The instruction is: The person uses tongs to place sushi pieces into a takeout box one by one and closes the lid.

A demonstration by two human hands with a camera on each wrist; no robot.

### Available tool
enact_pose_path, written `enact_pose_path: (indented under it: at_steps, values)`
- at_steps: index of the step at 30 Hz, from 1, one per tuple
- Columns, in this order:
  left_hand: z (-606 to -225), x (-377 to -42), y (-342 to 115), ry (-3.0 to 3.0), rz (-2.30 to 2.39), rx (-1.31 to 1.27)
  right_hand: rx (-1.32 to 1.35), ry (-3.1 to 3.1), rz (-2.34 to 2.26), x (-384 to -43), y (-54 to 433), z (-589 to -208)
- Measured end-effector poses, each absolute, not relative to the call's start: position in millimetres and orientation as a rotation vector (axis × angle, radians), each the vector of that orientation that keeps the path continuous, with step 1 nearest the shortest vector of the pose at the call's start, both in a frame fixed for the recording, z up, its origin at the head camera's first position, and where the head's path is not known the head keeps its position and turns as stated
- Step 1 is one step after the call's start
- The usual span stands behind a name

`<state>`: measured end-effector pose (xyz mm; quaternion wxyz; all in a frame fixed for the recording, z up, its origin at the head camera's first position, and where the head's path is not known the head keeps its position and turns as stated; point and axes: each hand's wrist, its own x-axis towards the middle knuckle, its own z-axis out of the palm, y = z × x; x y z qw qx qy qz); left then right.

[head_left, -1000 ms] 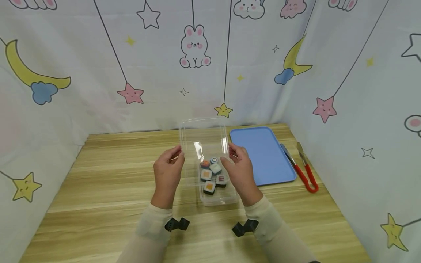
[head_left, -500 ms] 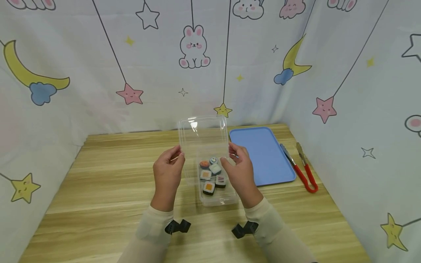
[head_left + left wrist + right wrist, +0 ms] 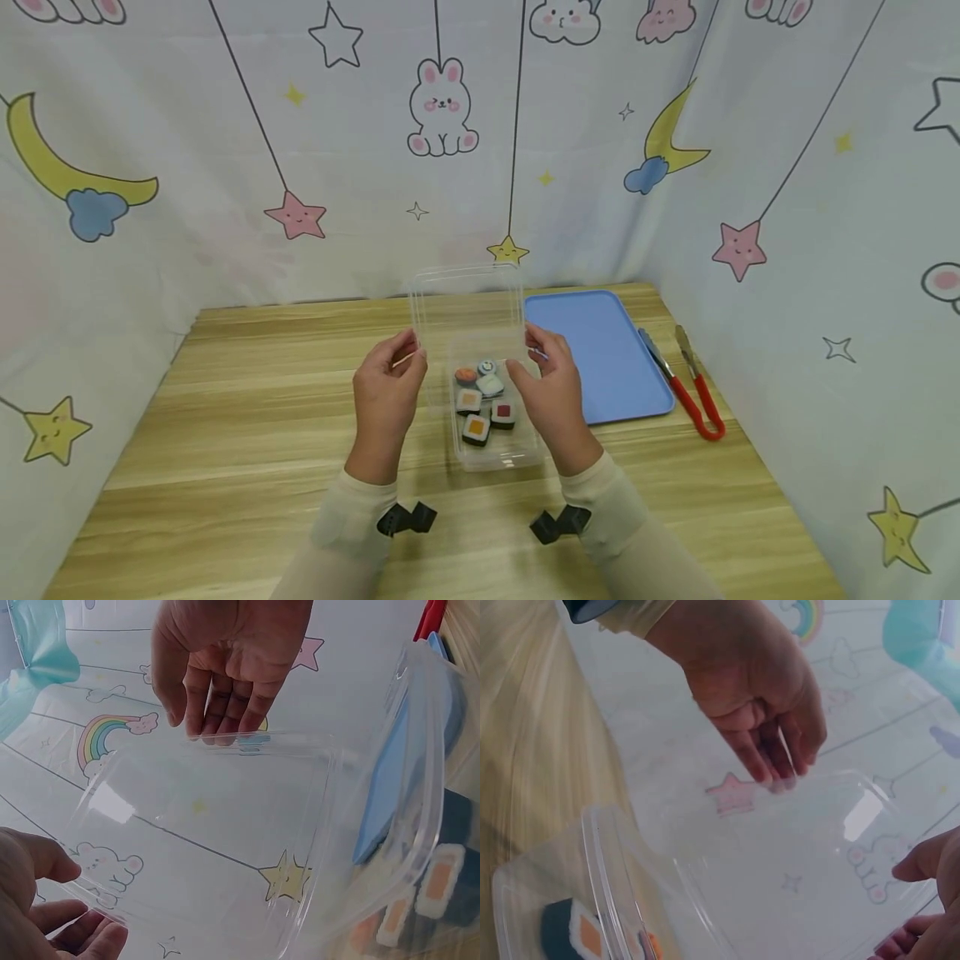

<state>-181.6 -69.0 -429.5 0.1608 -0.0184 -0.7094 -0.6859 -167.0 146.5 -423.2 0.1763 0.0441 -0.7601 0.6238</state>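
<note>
In the head view a clear plastic lid (image 3: 468, 312) stands raised above the back part of a clear plastic box (image 3: 497, 463). My left hand (image 3: 386, 400) holds its left edge and my right hand (image 3: 551, 392) its right edge, both by the fingers and thumb. Through the plastic I see several toy sushi pieces (image 3: 476, 429) in the box. In the left wrist view the lid (image 3: 225, 817) lies between the fingertips of both hands. The right wrist view shows the box (image 3: 510, 900) beside the lid, with a sushi roll (image 3: 589, 934) in it.
A blue tray (image 3: 618, 358) lies right of the box, partly behind my right hand. Beside it are tongs (image 3: 701, 400) with red handles. The wooden table (image 3: 255, 400) ends at a patterned white curtain (image 3: 352, 150) at the back and sides.
Both hands keep hold of the lid and have shifted slightly to the right. The lid's tilt has altered a little, and its glare has faded. The box, tray and tongs stay put.
</note>
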Motion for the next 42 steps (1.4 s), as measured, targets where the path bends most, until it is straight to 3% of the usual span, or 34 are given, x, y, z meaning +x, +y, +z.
enact_pose_path:
  at_steps: [24,42]
  values:
    - [-427,-179,-69,-2.02,-1.969,-0.15,0.114,-2.023,1.889,-167,159,-425]
    - [-427,-177,-68,-2.016,-1.957,-0.107,-0.053,-1.897,2.046,-168,162,-421]
